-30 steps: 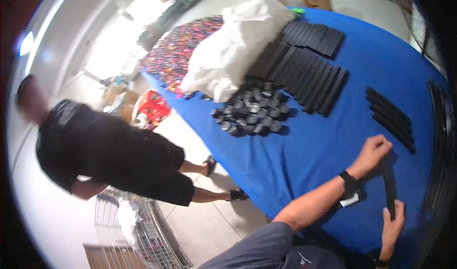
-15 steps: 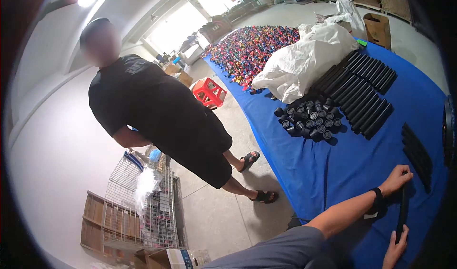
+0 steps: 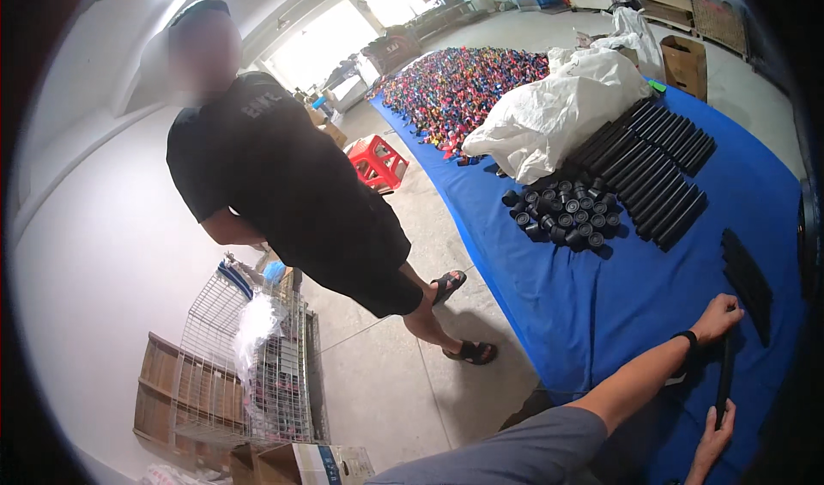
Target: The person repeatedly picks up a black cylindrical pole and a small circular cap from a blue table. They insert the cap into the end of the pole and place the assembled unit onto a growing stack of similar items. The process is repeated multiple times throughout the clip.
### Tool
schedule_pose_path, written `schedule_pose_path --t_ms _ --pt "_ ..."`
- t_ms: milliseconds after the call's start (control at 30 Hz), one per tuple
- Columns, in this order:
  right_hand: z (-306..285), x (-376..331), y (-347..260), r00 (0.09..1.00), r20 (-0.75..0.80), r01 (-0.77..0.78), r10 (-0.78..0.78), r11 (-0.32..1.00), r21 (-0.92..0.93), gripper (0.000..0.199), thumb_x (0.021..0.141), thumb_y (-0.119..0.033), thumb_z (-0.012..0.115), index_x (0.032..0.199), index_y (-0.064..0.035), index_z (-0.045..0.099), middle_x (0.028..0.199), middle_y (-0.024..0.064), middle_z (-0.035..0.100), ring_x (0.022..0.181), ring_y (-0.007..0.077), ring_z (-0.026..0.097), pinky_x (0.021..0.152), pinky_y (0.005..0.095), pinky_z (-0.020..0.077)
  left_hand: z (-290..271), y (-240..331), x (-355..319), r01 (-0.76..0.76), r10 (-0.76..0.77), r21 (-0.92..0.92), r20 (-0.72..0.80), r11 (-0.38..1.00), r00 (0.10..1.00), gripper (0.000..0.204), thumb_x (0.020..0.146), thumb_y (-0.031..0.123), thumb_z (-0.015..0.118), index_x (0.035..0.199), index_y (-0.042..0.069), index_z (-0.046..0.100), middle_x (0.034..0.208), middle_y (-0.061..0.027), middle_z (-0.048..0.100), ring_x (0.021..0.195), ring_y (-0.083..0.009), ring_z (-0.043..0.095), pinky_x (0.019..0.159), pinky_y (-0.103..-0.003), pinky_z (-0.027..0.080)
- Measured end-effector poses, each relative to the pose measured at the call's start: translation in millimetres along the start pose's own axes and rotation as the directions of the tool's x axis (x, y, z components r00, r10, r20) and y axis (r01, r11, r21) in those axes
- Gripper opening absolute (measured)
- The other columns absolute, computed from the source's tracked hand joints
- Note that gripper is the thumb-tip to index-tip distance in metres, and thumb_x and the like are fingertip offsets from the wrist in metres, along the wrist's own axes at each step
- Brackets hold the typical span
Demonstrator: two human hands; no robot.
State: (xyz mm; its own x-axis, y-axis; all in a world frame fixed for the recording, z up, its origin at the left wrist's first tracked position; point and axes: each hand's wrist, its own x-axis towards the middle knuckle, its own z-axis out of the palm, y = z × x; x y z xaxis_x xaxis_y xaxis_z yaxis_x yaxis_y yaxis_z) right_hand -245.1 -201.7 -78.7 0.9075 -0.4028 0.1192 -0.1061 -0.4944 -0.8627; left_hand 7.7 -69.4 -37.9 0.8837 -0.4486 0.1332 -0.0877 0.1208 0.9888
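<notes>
A co-worker's torso point(image 3: 287, 184) has shifted; left hand point(image 3: 717, 319) and right hand point(image 3: 715, 433) grip a black tube point(image 3: 726, 370), seemingly by its ends.

I'm seeing a person point(image 3: 283, 176) standing left of a cloth point(image 3: 536, 292).
On it, caps point(image 3: 571, 215) are lying before a sack point(image 3: 554, 112), tubes point(image 3: 657, 180) are resting right of the caps, and small pieces point(image 3: 463, 90) are lying behind the sack, leftward.

Left grip point(image 3: 718, 318) pinched, arm point(image 3: 639, 386) outstretched; right grip point(image 3: 714, 436) lower, curled.
</notes>
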Motion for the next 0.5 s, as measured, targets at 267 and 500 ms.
schedule_pose_path --t_ms 267,500 --pt "0.7 -1.4 -7.7 0.999 0.003 -0.049 0.048 0.999 0.012 0.037 0.102 -0.011 0.060 0.132 0.0090 0.053 0.123 0.0144 0.062 0.113 0.0209 0.057 0.101 0.0311 0.0431 -0.3 -4.3 0.4 0.011 -0.011 0.007 -0.018 1.000 1.000 0.027 0.085 0.020 0.065 0.072 -0.002 0.057 0.064 -0.0099 0.056 0.065 -0.0161 0.056 0.060 -0.037 0.046" --pt "-3.2 -0.1 1.1 1.000 0.014 -0.009 0.009 1.000 0.012 0.035 0.102 -0.011 0.060 0.131 0.0085 0.054 0.122 0.0145 0.062 0.113 0.0211 0.057 0.101 0.0318 0.0433 2.6 -1.9 3.7 0.026 -0.027 0.017 0.008 1.000 1.000 0.027 0.084 0.019 0.066 0.071 -0.003 0.057 0.064 -0.0099 0.056 0.065 -0.0170 0.057 0.060 -0.037 0.046"
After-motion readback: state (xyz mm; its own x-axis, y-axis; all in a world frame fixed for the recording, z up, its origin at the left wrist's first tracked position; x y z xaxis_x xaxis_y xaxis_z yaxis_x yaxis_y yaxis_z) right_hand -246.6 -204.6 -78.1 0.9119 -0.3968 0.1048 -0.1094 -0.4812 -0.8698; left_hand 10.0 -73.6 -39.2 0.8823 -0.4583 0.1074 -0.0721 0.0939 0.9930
